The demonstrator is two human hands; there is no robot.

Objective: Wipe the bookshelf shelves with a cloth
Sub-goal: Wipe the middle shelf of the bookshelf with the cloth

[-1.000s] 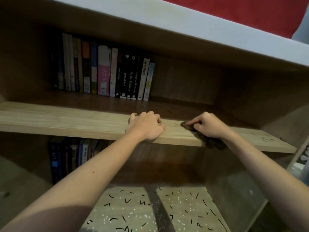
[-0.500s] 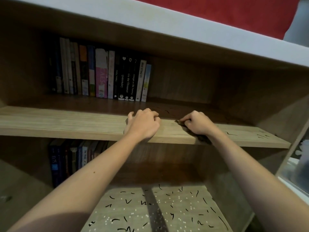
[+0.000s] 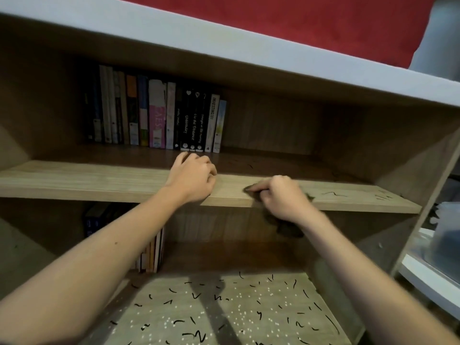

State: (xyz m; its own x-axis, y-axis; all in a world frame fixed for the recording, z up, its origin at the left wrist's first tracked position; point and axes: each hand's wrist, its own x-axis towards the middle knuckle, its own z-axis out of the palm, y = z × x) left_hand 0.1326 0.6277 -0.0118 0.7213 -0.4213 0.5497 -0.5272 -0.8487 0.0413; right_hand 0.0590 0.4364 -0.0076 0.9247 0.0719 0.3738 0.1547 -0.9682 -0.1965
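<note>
cloth [image 3: 288, 229] in right hand [image 3: 283, 198], on shelf [image 3: 99, 181]

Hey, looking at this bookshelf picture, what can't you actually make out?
Head view only.
Cloth: mostly hidden under the right hand, blurred.
Lower-shelf books: partly covered by the left forearm, titles unreadable.
Container at right edge: cut off by the frame, blurred.
Leftmost upper-shelf books: too dark to read.
</note>
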